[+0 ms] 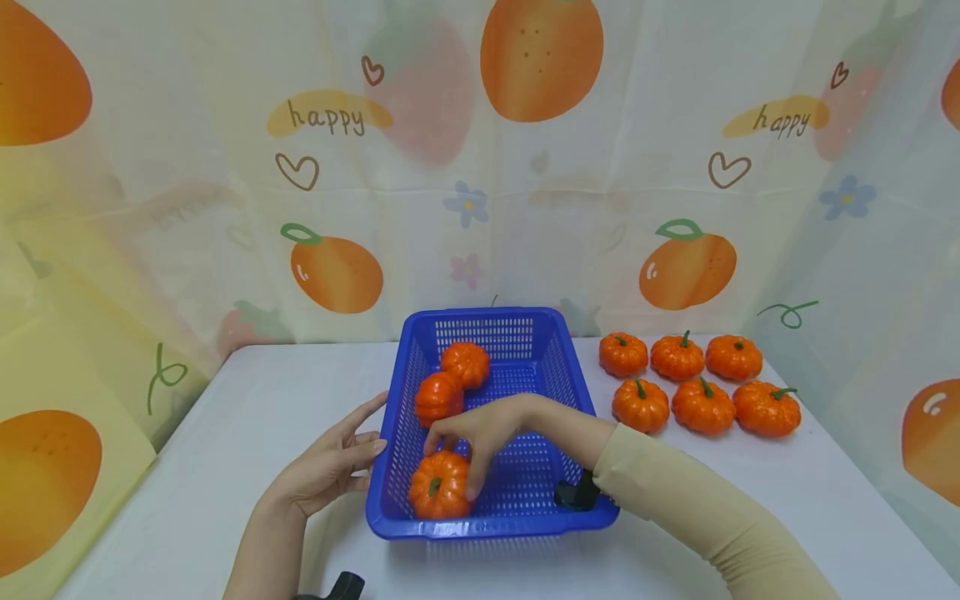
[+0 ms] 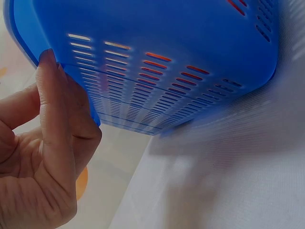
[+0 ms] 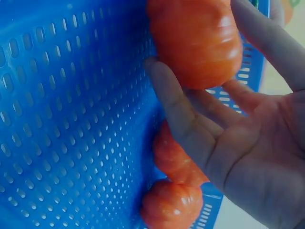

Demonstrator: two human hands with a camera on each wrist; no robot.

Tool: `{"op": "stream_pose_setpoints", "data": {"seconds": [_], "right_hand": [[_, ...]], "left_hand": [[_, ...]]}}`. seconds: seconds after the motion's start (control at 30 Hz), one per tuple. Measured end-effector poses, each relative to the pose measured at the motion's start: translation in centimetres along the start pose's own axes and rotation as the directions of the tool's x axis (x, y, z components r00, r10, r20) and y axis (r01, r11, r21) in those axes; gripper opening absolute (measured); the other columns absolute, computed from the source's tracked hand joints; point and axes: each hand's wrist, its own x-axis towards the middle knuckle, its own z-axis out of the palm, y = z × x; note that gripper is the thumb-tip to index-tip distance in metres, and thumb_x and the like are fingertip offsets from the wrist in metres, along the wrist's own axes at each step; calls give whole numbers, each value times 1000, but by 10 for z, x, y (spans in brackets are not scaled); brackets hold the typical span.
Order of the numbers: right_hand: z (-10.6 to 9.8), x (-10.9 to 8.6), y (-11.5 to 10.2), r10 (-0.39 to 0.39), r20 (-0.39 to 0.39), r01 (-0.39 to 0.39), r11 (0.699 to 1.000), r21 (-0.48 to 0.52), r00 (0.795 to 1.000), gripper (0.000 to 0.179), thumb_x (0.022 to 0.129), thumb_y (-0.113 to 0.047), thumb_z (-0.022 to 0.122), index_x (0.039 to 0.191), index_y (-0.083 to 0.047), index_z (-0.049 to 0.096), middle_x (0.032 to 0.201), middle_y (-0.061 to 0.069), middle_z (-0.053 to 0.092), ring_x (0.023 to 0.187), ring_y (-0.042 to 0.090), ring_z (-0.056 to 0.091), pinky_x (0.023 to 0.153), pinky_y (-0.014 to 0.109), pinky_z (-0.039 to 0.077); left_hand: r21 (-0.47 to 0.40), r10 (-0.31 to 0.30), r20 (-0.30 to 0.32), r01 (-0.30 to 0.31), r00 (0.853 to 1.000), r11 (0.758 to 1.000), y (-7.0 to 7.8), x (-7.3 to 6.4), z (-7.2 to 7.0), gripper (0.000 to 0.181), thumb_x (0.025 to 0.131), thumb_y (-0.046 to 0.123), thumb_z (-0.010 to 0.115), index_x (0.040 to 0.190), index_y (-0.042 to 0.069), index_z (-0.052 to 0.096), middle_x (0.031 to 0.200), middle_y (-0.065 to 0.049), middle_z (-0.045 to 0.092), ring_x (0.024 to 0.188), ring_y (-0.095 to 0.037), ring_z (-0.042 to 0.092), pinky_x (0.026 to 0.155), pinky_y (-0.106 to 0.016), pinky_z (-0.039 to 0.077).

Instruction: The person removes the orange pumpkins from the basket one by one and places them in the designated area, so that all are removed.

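Observation:
A blue plastic basket (image 1: 491, 527) stands on the table, its slotted side wall (image 2: 157, 28) filling much of the left wrist view. My left hand (image 1: 330, 467) lightly holds its left rim, thumb at the edge and other fingers partly beneath it. Inside the near left corner, my right hand (image 1: 483, 433) grips a small orange pumpkin (image 1: 438, 487) with a green stem. The right wrist view shows fingers (image 3: 176, 105) around this pumpkin (image 3: 198, 43). Behind it in the basket lie two more pumpkins, a nearer one (image 1: 438, 400) and a farther one (image 1: 466, 364).
Several orange pumpkins (image 1: 703, 406) sit in two rows on the white table (image 1: 315, 375), right of the basket. A fruit-printed curtain (image 1: 525, 208) hangs behind the table. A black device (image 1: 577, 493) is on my right wrist, close to the basket's right wall.

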Motion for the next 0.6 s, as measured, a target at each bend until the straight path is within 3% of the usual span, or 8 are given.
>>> {"op": "stream_pose_setpoints", "data": {"seconds": [0.17,0.37,0.6], "right_hand": [[3,-1,-3,-28,8,28,999,40,1000,74,80,-14,80,141,-32,43,142,3,44,118,13,53,80,27,61],[2,-2,-5,-107,-17,106,994,-25,994,68,76,-11,82,131,-30,48,137,1,50,118,9,51,84,20,58],[-4,-6,-13,-191,-53,192,981,2,980,67,72,-7,84,125,-23,47,133,1,56,115,6,54,88,22,57]], "left_hand": [[-6,-1,0,1,1000,1000,0,0,0,80,99,17,57,160,25,5,104,5,71,82,-9,70,79,-29,61],[-9,-3,-1,3,1000,1000,2,0,1,80,99,16,57,160,25,5,103,5,71,83,-9,70,80,-30,60],[-12,-4,5,4,1000,1000,2,0,0,80,100,16,57,160,24,5,103,5,71,82,-8,70,79,-29,60]]}}
